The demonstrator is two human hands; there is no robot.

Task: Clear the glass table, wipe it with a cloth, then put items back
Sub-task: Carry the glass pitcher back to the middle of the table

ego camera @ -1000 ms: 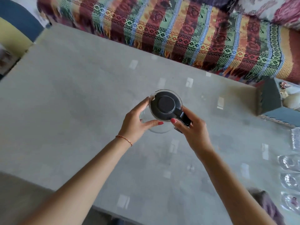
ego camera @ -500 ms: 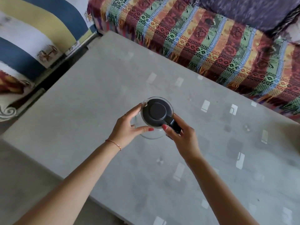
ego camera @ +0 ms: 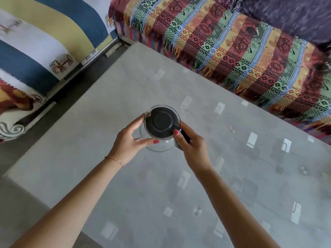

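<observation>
Fingers of left hand [ego camera: 128,143] curled against glass jug [ego camera: 157,140], frame centre; right hand [ego camera: 192,145] gripping its black handle [ego camera: 184,136]. Black lid [ego camera: 161,122] fitted. Jug over glass table [ego camera: 232,185]. Striped fringed throw [ego camera: 232,45], upper right.

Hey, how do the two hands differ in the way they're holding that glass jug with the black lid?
The left hand cups the clear glass side of the jug, thumb and fingers spread around it; the right hand wraps the black handle. The left wrist wears a thin bracelet; the right wrist is bare. Both have red nails and grip the same jug above the glass table.
</observation>
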